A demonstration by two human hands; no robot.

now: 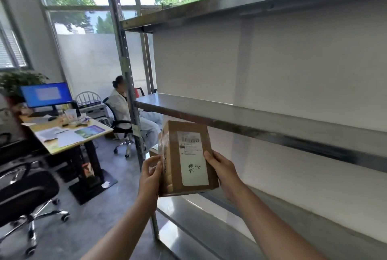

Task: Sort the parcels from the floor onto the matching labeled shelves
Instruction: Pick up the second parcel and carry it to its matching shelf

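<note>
I hold a brown cardboard parcel (186, 158) upright in front of me with both hands. Its white label carries a barcode and handwritten characters. My left hand (151, 173) grips its left edge and my right hand (223, 170) grips its right edge. The parcel hovers in front of the metal shelf unit, just below the front rim of the middle shelf (272, 128). The upper shelf (209, 6) and the lower shelf (209, 218) show bare metal. No shelf labels are readable from here.
The shelf's left upright post (129, 84) stands just left of the parcel. Behind it a person (123, 105) sits on an office chair. A desk (69, 132) with a monitor (47, 94) stands at left, and a black swivel chair (27, 192) is near me.
</note>
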